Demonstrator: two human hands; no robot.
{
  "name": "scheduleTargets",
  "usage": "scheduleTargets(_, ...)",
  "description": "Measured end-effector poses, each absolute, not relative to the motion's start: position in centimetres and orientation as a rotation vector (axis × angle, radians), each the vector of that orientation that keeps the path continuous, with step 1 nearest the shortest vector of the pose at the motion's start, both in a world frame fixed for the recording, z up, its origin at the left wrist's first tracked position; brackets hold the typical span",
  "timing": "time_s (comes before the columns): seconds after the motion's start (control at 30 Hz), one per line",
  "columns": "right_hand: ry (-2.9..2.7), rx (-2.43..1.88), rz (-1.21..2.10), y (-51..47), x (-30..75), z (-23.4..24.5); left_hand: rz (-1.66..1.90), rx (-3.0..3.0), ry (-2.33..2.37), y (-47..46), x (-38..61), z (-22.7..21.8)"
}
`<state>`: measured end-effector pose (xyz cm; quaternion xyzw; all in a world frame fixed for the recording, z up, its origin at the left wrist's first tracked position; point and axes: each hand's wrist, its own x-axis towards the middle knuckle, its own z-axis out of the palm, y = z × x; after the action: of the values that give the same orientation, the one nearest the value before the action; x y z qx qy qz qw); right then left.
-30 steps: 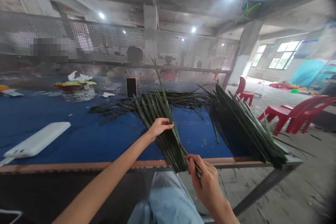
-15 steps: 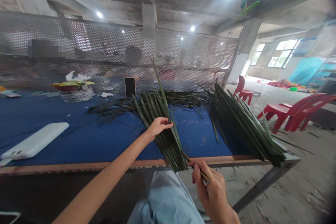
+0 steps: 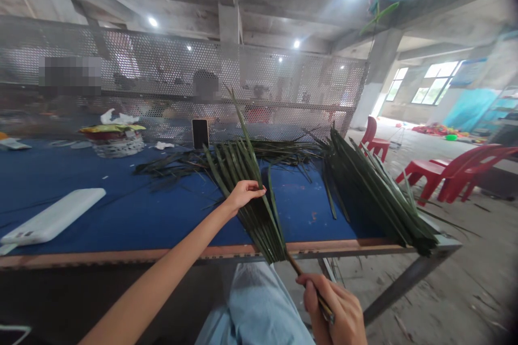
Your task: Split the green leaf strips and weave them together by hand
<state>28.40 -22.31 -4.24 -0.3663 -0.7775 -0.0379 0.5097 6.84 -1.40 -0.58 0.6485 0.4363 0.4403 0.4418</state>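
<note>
A folded, pleated green palm leaf (image 3: pixel 265 226) slants over the front edge of the blue-topped table (image 3: pixel 162 215), its pointed tips toward the back. My left hand (image 3: pixel 246 195) is closed on the leaf about midway along, thumb and fingertips pinching its right edge. Below the table edge, my right hand (image 3: pixel 334 302) is wrapped round a thin brown rod (image 3: pixel 297 268) with a dark end. The rod's upper end meets the leaf's lower right side; whether it is a tool or a stalk, I cannot tell. A narrow leaf strip (image 3: pixel 272 197) stands slightly apart beside the leaf.
A pile of palm leaves (image 3: pixel 368 194) overhangs the table's right corner. Loose strips (image 3: pixel 283 152) lie along the back, near an upright phone (image 3: pixel 200 133). A white power bank (image 3: pixel 56 218) and a basket (image 3: pixel 117 143) are leftward. Red chairs (image 3: pixel 453 172) stand right.
My right hand has moved down and slightly right with the rod, away from the leaf's base. The narrow strip now stands further from the leaf. My left hand has barely moved.
</note>
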Motion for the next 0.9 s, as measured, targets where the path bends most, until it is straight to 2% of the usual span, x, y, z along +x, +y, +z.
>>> scheduleTargets(0.33,-1.673,-0.851,-0.181,-23.2,29.2,-5.6,1.179,1.553,1.079,-1.0,6.5,-0.3)
scheduleTargets(0.53,-1.642,-1.044,0.111,-20.3,31.4,-3.9,1.164,1.561,1.145,-1.7,6.7,0.4)
scheduleTargets(0.63,-1.762,-1.176,0.051,-17.4,30.5,-3.1,1.159,1.581,1.157,-1.9,6.5,0.5)
scheduleTargets(0.77,-1.909,-1.359,-0.186,-14.1,27.9,-2.6,1.172,1.62,1.197,-1.9,6.2,0.4)
scheduleTargets(0.9,-2.027,-1.545,-0.217,-12.3,26.4,-2.2,1.196,1.611,1.21,-2.0,6.2,0.5)
